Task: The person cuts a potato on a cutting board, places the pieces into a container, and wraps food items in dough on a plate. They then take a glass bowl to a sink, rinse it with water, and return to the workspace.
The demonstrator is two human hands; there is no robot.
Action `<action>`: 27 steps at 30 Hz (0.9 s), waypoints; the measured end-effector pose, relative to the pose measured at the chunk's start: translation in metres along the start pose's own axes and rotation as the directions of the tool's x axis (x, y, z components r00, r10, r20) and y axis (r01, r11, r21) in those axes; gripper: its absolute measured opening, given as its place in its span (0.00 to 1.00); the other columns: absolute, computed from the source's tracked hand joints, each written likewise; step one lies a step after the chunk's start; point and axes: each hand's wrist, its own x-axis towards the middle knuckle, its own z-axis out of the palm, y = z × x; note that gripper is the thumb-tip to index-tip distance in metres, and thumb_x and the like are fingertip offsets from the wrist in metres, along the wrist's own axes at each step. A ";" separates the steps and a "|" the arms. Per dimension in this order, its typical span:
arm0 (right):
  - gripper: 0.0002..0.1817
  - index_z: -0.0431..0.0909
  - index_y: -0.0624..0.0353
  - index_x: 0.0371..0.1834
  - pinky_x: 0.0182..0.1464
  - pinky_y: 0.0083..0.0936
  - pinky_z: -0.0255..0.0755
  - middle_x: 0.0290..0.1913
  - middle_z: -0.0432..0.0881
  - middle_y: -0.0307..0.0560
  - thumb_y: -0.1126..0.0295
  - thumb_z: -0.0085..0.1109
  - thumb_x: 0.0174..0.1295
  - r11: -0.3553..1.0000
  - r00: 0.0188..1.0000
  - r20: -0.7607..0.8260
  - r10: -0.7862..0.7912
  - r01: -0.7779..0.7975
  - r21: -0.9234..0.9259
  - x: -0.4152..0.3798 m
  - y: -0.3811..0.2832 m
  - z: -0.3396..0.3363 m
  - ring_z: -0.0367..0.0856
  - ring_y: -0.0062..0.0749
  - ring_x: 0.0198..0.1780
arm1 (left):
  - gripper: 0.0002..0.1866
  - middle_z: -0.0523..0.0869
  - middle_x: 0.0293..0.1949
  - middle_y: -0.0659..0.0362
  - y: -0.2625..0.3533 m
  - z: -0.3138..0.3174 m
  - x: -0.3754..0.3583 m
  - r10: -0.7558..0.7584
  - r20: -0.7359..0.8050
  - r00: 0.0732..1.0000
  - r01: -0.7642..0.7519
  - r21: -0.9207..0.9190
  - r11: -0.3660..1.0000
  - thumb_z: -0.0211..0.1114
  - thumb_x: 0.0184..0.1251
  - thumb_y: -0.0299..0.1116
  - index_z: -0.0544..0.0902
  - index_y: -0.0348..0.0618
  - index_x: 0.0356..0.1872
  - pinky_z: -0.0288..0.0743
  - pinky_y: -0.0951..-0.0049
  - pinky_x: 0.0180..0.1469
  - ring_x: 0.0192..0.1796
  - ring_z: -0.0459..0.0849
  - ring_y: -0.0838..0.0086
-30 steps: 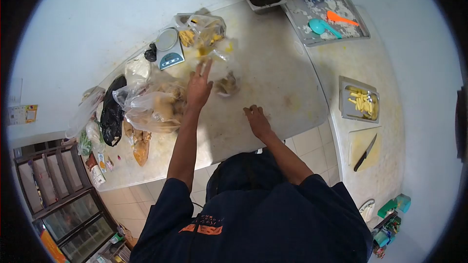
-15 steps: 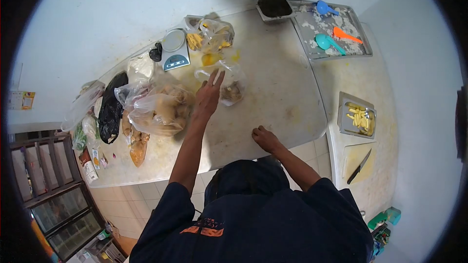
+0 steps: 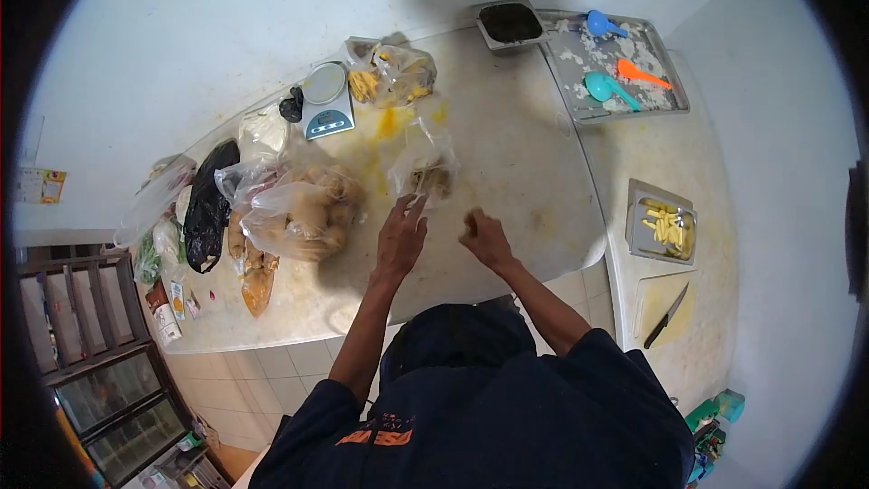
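Observation:
A small clear plastic bag [image 3: 425, 140] with brownish pieces in its lower part lies on the pale table. Right at its near edge are the fingertips of my left hand [image 3: 401, 240], fingers stretched out and slightly apart. My right hand [image 3: 486, 240] is beside it over the table, its fingers curled in; what they hold, if anything, is hidden. Left of my left hand stands a large clear bag of brown, potato-like roots [image 3: 312, 213]. Yellow stains mark the table beyond the small bag.
A kitchen scale [image 3: 328, 109] and a bag of yellow pieces [image 3: 398, 72] are at the back. On the right are a tray with coloured scoops [image 3: 615, 112], a pan of yellow sticks [image 3: 668, 228] and a knife [image 3: 667, 315] on a board. A black bag [image 3: 210, 204] lies left.
My left hand has drawn back toward me from the small bag's left side to its near edge. My right hand has moved slightly forward. The small bag's top has settled.

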 end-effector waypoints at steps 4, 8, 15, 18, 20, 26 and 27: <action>0.12 0.73 0.62 0.41 0.41 0.36 0.75 0.36 0.78 0.53 0.76 0.62 0.55 0.910 0.878 -0.394 -0.272 0.368 0.192 0.058 -0.112 -0.039 0.80 0.45 0.37 | 0.22 0.76 0.60 0.49 0.011 -0.003 0.001 -0.011 -0.029 1.000 0.009 -0.067 0.998 0.63 0.65 0.27 0.76 0.42 0.61 0.76 0.58 0.58 0.58 0.79 0.51; 0.13 0.76 0.63 0.45 0.48 0.39 0.75 0.47 0.78 0.56 0.77 0.59 0.56 0.881 0.867 -0.163 -0.472 0.454 -0.137 0.110 -0.099 -0.021 0.79 0.50 0.48 | 0.25 0.75 0.61 0.47 0.018 -0.011 0.003 -0.016 -0.035 0.999 0.015 -0.042 0.999 0.64 0.65 0.27 0.73 0.42 0.64 0.76 0.58 0.58 0.57 0.80 0.53; 0.12 0.78 0.65 0.47 0.51 0.39 0.75 0.46 0.80 0.56 0.77 0.59 0.59 0.969 0.932 -0.302 -0.202 0.235 0.078 0.043 -0.064 -0.051 0.80 0.49 0.48 | 0.28 0.73 0.65 0.46 0.024 -0.033 -0.013 -0.325 0.243 0.914 0.329 -0.912 0.244 0.55 0.75 0.45 0.64 0.44 0.70 0.76 0.53 0.60 0.60 0.79 0.53; 0.12 0.79 0.65 0.48 0.51 0.38 0.75 0.45 0.81 0.56 0.75 0.58 0.61 0.995 0.974 -0.227 -0.016 0.038 0.093 -0.010 -0.029 -0.060 0.82 0.47 0.45 | 0.33 0.73 0.65 0.46 0.018 -0.025 -0.012 -0.203 0.398 0.895 0.327 -0.892 -0.311 0.45 0.77 0.57 0.62 0.44 0.71 0.76 0.53 0.61 0.62 0.78 0.52; 0.12 0.79 0.64 0.49 0.50 0.37 0.76 0.44 0.81 0.56 0.75 0.58 0.63 0.993 0.978 -0.191 0.079 -0.059 0.106 -0.048 0.001 -0.057 0.82 0.45 0.43 | 0.37 0.73 0.65 0.45 0.026 -0.015 -0.010 -0.158 0.437 0.886 0.361 -0.861 -0.358 0.40 0.75 0.64 0.63 0.43 0.71 0.75 0.52 0.61 0.61 0.78 0.51; 0.12 0.78 0.63 0.50 0.46 0.35 0.78 0.43 0.81 0.55 0.76 0.57 0.63 0.954 0.914 -0.281 0.293 -0.261 0.145 -0.146 0.021 -0.066 0.83 0.42 0.42 | 0.31 0.81 0.57 0.47 0.039 0.041 -0.007 -0.082 0.580 0.811 0.576 -0.765 0.288 0.52 0.76 0.52 0.65 0.38 0.68 0.78 0.61 0.57 0.55 0.83 0.59; 0.12 0.78 0.64 0.49 0.44 0.33 0.78 0.42 0.82 0.55 0.76 0.58 0.62 0.950 0.906 -0.292 0.306 -0.269 0.161 -0.156 0.027 -0.064 0.83 0.40 0.41 | 0.30 0.82 0.55 0.48 0.045 0.049 -0.007 -0.072 0.571 0.818 0.531 -0.701 0.475 0.55 0.75 0.49 0.67 0.37 0.67 0.78 0.63 0.55 0.54 0.84 0.60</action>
